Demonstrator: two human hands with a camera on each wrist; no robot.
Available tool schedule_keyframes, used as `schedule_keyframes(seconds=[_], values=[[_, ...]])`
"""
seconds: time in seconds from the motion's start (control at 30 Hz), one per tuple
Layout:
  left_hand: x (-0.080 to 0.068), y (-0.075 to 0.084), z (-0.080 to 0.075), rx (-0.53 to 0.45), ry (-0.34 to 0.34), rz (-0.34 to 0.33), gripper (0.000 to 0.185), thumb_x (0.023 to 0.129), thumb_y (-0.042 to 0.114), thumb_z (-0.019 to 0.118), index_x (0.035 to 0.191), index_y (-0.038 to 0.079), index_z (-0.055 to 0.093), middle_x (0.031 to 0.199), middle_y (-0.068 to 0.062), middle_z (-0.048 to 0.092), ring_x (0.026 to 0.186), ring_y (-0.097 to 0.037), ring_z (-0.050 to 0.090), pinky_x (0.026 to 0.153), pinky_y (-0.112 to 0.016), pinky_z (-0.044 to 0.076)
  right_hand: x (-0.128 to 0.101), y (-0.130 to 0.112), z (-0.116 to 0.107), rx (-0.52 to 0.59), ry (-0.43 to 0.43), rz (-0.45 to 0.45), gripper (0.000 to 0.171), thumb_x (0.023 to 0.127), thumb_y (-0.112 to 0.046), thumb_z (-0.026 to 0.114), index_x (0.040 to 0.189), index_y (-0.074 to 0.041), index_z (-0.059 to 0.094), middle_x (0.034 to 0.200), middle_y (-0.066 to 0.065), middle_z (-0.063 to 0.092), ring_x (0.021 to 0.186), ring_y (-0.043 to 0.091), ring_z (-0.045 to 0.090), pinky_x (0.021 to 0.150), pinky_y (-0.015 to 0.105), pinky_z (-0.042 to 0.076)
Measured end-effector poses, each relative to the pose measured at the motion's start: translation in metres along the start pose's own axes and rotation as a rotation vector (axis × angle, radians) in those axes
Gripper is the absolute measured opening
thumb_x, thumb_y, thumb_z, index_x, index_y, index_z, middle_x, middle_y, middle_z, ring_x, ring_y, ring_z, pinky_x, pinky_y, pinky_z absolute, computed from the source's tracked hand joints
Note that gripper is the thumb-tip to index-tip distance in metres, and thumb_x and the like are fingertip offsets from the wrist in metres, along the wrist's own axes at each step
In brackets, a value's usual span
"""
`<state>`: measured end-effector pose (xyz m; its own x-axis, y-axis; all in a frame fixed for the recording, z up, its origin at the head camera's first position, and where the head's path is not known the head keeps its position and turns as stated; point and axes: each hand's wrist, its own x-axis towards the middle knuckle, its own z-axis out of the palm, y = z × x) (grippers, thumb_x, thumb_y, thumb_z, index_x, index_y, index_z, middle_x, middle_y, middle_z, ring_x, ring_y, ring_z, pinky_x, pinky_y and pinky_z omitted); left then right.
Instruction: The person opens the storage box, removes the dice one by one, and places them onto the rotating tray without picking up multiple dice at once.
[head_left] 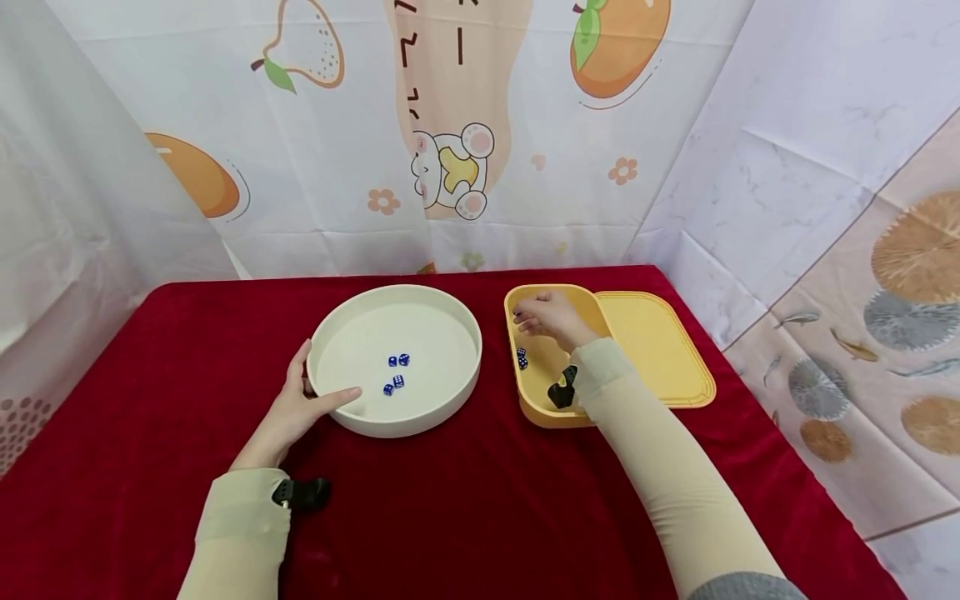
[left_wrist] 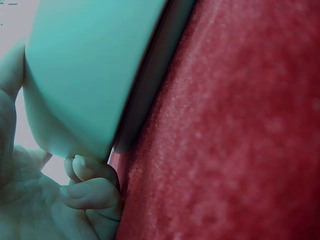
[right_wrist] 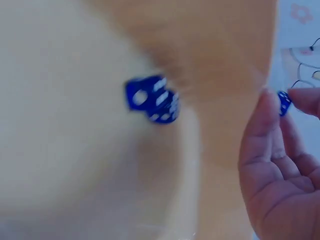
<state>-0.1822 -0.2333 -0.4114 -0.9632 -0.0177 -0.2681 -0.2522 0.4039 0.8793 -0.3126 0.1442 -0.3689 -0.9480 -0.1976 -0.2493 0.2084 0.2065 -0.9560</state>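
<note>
A round white tray (head_left: 438,333) sits on the red cloth and holds several blue dice (head_left: 397,372). My left hand (head_left: 300,404) grips its near-left rim, thumb inside and fingers curled under the outer wall (left_wrist: 85,75). To the right stands a yellow box (head_left: 536,414) with two blue dice (head_left: 522,359) on its floor, shown blurred as dice (right_wrist: 152,100) in the right wrist view. My right hand (head_left: 546,317) is inside the box. Its fingertips (right_wrist: 262,115) pinch one small blue die (right_wrist: 284,102).
The yellow lid (head_left: 656,346) lies flat against the box's right side. Red cloth (head_left: 465,500) covers the table. Patterned curtains hang close behind and to both sides. A small black device sits at each wrist.
</note>
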Motion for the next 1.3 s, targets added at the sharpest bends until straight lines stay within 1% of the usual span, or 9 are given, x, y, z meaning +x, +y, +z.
schedule_keyframes(seconds=[0.13,0.27,0.37,0.53,0.63,0.83,1.07,1.3], values=[[0.000,0.000,0.000,0.000,0.002,-0.003,0.121,0.086,0.044,0.075,0.155,0.032,-0.024,0.154,-0.024,0.027,0.141,-0.033,0.028,0.116,-0.055,0.024,-0.002,-0.009,0.004,0.072,0.053,-0.045,0.010,0.096,-0.011,0.057,0.095,-0.002,0.059,0.073,-0.001,0.068,0.061,0.009,0.063,0.062,0.020,0.054],[-0.001,0.001,0.000,0.004,0.005,-0.005,0.121,0.086,0.045,0.075,0.155,0.031,-0.024,0.151,-0.025,0.030,0.140,-0.033,0.029,0.115,-0.054,0.025,-0.004,-0.017,0.007,0.121,0.053,-0.077,0.011,0.097,-0.013,0.057,0.094,-0.003,0.059,0.072,-0.001,0.067,0.060,0.009,0.062,0.061,0.019,0.054],[-0.001,0.001,0.000,0.003,0.005,-0.005,0.121,0.086,0.045,0.075,0.155,0.031,-0.023,0.147,-0.025,0.033,0.138,-0.033,0.032,0.114,-0.053,0.026,-0.007,-0.022,0.009,0.145,0.039,-0.091,0.012,0.097,-0.014,0.058,0.093,-0.003,0.060,0.073,0.000,0.068,0.061,0.009,0.063,0.062,0.019,0.054],[0.000,0.001,0.000,0.003,0.004,-0.004,0.121,0.086,0.045,0.074,0.155,0.031,-0.024,0.150,-0.025,0.031,0.139,-0.033,0.030,0.115,-0.054,0.025,-0.011,-0.030,0.015,0.159,0.019,-0.098,0.012,0.097,-0.014,0.059,0.094,-0.003,0.062,0.073,0.001,0.069,0.064,0.011,0.064,0.065,0.021,0.056],[0.000,0.001,0.000,-0.001,0.003,-0.001,0.120,0.087,0.044,0.074,0.155,0.030,-0.024,0.148,-0.025,0.033,0.140,-0.033,0.029,0.115,-0.055,0.024,-0.014,-0.035,0.019,0.171,0.008,-0.100,0.011,0.096,-0.014,0.060,0.093,-0.003,0.063,0.074,0.001,0.070,0.065,0.012,0.064,0.066,0.022,0.056],[0.000,0.001,0.000,-0.008,0.005,0.005,0.120,0.087,0.044,0.074,0.155,0.030,-0.024,0.141,-0.025,0.039,0.140,-0.033,0.031,0.115,-0.054,0.025,-0.019,-0.043,0.028,0.224,-0.034,-0.112,0.009,0.096,-0.010,0.061,0.090,-0.005,0.065,0.074,0.003,0.071,0.063,0.012,0.065,0.064,0.021,0.056],[0.000,0.000,0.000,0.000,0.006,0.000,0.120,0.086,0.045,0.074,0.155,0.030,-0.024,0.147,-0.024,0.034,0.140,-0.033,0.030,0.115,-0.055,0.025,-0.026,-0.052,0.037,0.300,-0.064,-0.117,0.013,0.095,-0.007,0.059,0.085,-0.007,0.066,0.072,0.003,0.071,0.061,0.011,0.064,0.061,0.020,0.055],[0.000,0.000,0.001,-0.006,0.005,0.001,0.120,0.087,0.044,0.074,0.155,0.030,-0.024,0.150,-0.024,0.030,0.140,-0.033,0.029,0.115,-0.055,0.024,-0.031,-0.056,0.049,0.345,-0.115,-0.125,0.017,0.096,-0.005,0.058,0.082,-0.008,0.067,0.074,0.005,0.071,0.062,0.012,0.065,0.062,0.020,0.055]])
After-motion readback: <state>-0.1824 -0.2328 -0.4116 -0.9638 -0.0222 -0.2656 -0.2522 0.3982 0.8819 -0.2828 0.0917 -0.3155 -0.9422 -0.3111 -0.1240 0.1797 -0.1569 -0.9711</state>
